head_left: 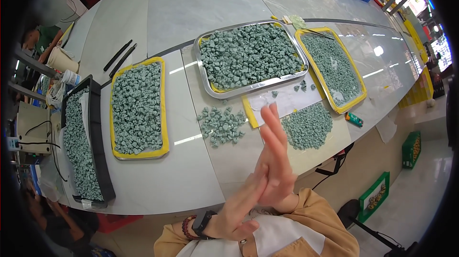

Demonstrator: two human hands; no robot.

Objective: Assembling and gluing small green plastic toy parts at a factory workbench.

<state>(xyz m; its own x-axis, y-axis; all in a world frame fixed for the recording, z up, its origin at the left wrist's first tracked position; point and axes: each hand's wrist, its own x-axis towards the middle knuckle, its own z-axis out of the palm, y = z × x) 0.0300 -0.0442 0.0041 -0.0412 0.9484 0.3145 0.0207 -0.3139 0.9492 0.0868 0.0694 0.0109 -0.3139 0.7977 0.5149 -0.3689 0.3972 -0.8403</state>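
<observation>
My left hand (239, 207), with a black watch and a dark red bead bracelet at its wrist, lies flat against the palm of my right hand (278, 173). The right fingers are stretched upward; those of the left are straight and partly hidden. I see nothing held in either. Beyond them on the table lie a loose scatter of green-grey stones (222, 126) and a heap of smaller stones (308, 125). A metal tray (224, 95) full of larger stones stands behind, its near edge over a white sheet (282, 102) with a few single stones.
Yellow-rimmed trays of stones stand left (165, 109) and right (356, 73); metal tweezers (318, 32) rest on the right one. A black crate (101, 161) of stones is far left, near two black tweezers (119, 58). A small green cylinder (354, 120) lies by the table edge.
</observation>
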